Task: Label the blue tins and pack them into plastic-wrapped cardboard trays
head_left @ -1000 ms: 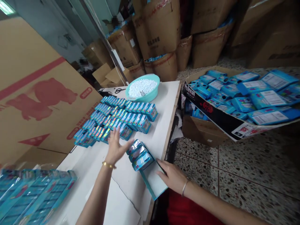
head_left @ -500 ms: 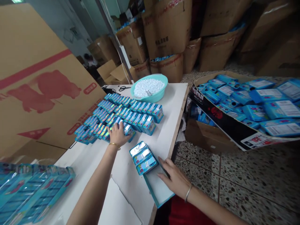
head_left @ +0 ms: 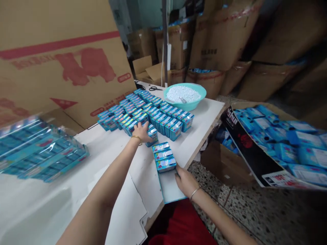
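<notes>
Rows of small blue boxes with shiny tops stand on the white table. My left hand is at the near end of these rows, its thumb and fingers closed about the end of one small blue box. A shallow blue-edged tray with a white inside lies at the table's near right edge. Three small blue boxes sit side by side in its far part. My right hand grips the tray's right side, with the fingertips inside its rim.
A turquoise basin of small white pieces, holding a scoop, stands at the back beside scissors. Wrapped blue packs are at the left, before a large carton. Right of the table, an open carton holds many blue boxes.
The view has swung left, so the scene sits further right. My left hand stays at the row's end, where a box now stands slightly apart. My right hand has closed on the tray's side.
</notes>
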### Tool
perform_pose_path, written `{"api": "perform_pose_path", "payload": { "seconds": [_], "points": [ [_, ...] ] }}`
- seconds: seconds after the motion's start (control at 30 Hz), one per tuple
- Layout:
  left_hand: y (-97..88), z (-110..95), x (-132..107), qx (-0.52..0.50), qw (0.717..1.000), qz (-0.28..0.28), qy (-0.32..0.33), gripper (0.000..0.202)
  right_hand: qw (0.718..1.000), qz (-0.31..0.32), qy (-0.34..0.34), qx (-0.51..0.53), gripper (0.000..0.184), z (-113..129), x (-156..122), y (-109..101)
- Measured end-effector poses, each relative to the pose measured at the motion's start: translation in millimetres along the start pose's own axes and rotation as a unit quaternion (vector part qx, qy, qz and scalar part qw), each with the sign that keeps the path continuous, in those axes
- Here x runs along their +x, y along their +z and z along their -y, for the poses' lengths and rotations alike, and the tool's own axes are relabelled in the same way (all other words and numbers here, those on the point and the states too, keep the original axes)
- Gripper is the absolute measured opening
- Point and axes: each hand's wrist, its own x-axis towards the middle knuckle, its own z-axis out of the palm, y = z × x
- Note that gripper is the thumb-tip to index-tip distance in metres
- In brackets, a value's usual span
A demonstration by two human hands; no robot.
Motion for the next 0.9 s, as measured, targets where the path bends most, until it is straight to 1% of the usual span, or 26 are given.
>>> {"api": "perform_pose_path", "payload": {
  "seconds": [0.07, 0.17, 0.27, 0.33, 0.4, 0.47, 0.53, 0.6, 0.67, 0.77, 0.83, 0.9],
  "points": [
    [-0.3, 6, -3, -0.015, 1.000, 0.000, 0.007, 0.113, 1.000, 0.000, -0.009, -0.012, 0.051, 2, -2, 4],
    [2.0, 11, -16, -0.035, 0.999, -0.023, 0.009, 0.109, 0.999, 0.001, -0.033, -0.022, 0.045, 6, -4, 10],
    [6.0, 23, -43, -0.077, 0.995, -0.068, -0.014, 0.107, 0.998, -0.013, -0.051, -0.015, 0.046, 5, -6, 17],
    [7.8, 41, -70, -0.141, 0.981, -0.124, -0.039, 0.106, 0.997, -0.032, -0.067, 0.009, 0.049, 2, -6, 21],
    [7.5, 66, -105, -0.217, 0.958, -0.182, -0.043, 0.108, 0.993, -0.052, -0.089, 0.052, 0.050, -1, -6, 23],
    [5.1, 93, -146, -0.277, 0.936, -0.215, -0.022, 0.112, 0.987, -0.066, -0.109, 0.101, 0.050, -1, -6, 25],
    [2.7, 115, -192, -0.325, 0.918, -0.227, -0.027, 0.112, 0.980, -0.069, -0.123, 0.143, 0.050, 5, -6, 28],
    [2.3, 129, -240, -0.365, 0.900, -0.232, -0.060, 0.113, 0.973, -0.059, -0.141, 0.174, 0.051, 18, -7, 33],
    [4.5, 135, -287, -0.397, 0.884, -0.229, -0.097, 0.114, 0.967, -0.035, -0.163, 0.194, 0.051, 35, -9, 41],
    [9.1, 135, -351, -0.411, 0.869, -0.236, -0.142, 0.114, 0.958, -0.003, -0.204, 0.203, 0.051, 66, -14, 59],
    [10.6, 132, -386, -0.400, 0.870, -0.245, -0.151, 0.112, 0.955, 0.014, -0.222, 0.195, 0.052, 88, -17, 74],
    [10.8, 128, -415, -0.365, 0.880, -0.260, -0.157, 0.110, 0.955, 0.040, -0.230, 0.182, 0.053, 107, -20, 87]
  ]
}}
